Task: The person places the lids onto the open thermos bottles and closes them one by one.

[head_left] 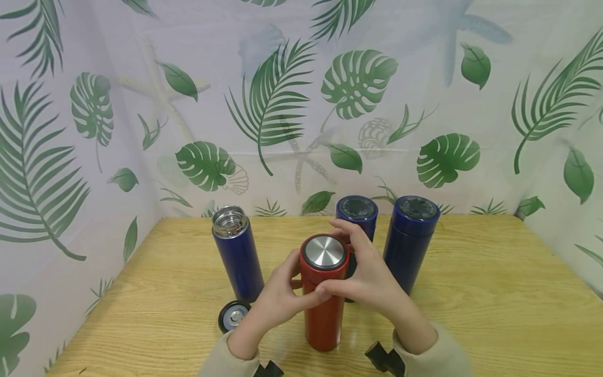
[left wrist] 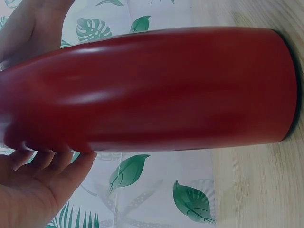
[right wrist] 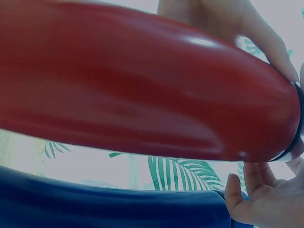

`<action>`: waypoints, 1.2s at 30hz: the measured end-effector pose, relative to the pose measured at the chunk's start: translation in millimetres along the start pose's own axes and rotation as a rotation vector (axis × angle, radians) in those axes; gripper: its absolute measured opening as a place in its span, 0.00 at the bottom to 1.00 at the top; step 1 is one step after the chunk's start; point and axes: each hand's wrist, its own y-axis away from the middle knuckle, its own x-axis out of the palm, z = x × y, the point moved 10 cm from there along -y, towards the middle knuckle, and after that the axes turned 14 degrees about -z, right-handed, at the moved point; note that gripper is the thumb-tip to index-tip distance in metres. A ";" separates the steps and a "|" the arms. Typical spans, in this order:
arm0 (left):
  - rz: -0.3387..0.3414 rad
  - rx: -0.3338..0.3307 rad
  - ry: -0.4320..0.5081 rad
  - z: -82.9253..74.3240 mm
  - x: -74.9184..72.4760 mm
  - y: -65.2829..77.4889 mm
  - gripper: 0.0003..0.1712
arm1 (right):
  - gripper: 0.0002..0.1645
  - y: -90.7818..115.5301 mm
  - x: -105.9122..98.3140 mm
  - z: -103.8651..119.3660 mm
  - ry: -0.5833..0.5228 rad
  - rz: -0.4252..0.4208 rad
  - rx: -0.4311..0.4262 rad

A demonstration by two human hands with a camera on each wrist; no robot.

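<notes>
A red thermos stands upright on the table with its lid on; the lid has a shiny silver top. My left hand grips the thermos body from the left, just under the lid. From the right, my right hand holds the lid, with the thumb in front and the fingers round the back. In the left wrist view the left fingers touch the red side. The right wrist view shows a dark seam ring near the lid, with the right hand beside it.
An opened blue thermos stands at the left, its steel mouth showing. Close to its base lies a loose lid, inner side up. Two closed blue thermoses stand behind and to the right. A leaf-print cloth hangs behind the wooden table.
</notes>
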 end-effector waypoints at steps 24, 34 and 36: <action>0.004 -0.018 -0.009 1.1 0.0 0.1 0.35 | 0.41 -1.4 -2.9 -0.4 -0.138 0.034 0.025; -0.001 -0.033 -0.015 1.2 -0.4 0.4 0.36 | 0.34 1.2 3.3 12.1 -0.301 0.139 -0.041; 0.000 -0.037 -0.011 1.5 -0.4 0.4 0.36 | 0.35 1.3 3.4 15.0 -0.325 0.156 -0.059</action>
